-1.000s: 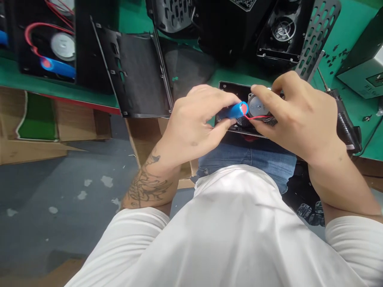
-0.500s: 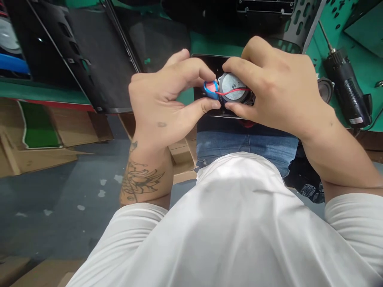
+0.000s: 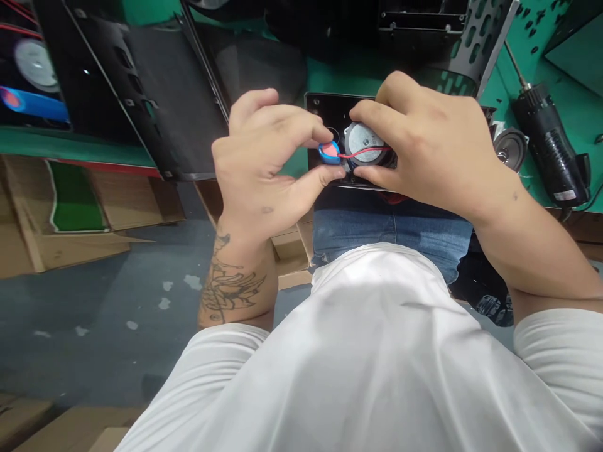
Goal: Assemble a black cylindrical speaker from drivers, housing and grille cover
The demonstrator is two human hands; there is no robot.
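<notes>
My left hand (image 3: 271, 169) pinches the end of a blue-wrapped battery (image 3: 330, 152) between thumb and index finger; its pinkish end faces up. My right hand (image 3: 424, 141) has its thumb and fingers around a small round speaker (image 3: 362, 144), silver magnet side up. A red wire (image 3: 365, 151) runs from the battery across the magnet and under my right fingers. Both parts are over a black panel (image 3: 325, 103) at the near edge of the bench. My hands hide the panel's right part.
An electric screwdriver (image 3: 549, 144) lies at right beside another speaker (image 3: 511, 149). Black housings (image 3: 169, 94) stand at left, near another blue battery (image 3: 35, 103) and speaker (image 3: 36, 63). A slotted metal grille (image 3: 480, 37) is behind my right hand. Cardboard boxes (image 3: 117, 198) sit below the bench.
The battery has tilted and shifted slightly in my left fingers, closer to lying flat. The whole view has moved a little, showing more of the bench at left.
</notes>
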